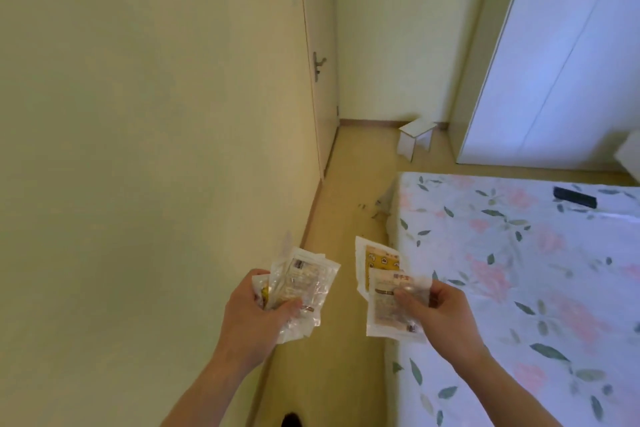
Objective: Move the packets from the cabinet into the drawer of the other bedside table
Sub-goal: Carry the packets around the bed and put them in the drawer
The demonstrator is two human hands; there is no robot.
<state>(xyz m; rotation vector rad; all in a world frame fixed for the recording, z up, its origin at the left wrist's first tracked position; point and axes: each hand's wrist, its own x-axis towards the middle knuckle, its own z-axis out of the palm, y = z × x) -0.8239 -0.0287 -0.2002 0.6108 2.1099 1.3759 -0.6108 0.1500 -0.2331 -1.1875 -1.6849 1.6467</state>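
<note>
My left hand (258,310) grips a bunch of clear plastic packets (304,282) with pale contents, fanned upward over the floor strip beside the wall. My right hand (440,305) pinches two or three more packets (381,288), a white one in front and one with a yellow label behind it, just left of the bed's edge. Both hands are held out in front of me at about the same height. No cabinet, drawer or bedside table is in view.
A bed with a floral sheet (519,270) fills the right side, with a dark remote (575,197) on it. A narrow floor strip (349,184) runs between the wall and the bed toward a door (320,69). A small white stool (415,139) and a white wardrobe (554,62) stand beyond.
</note>
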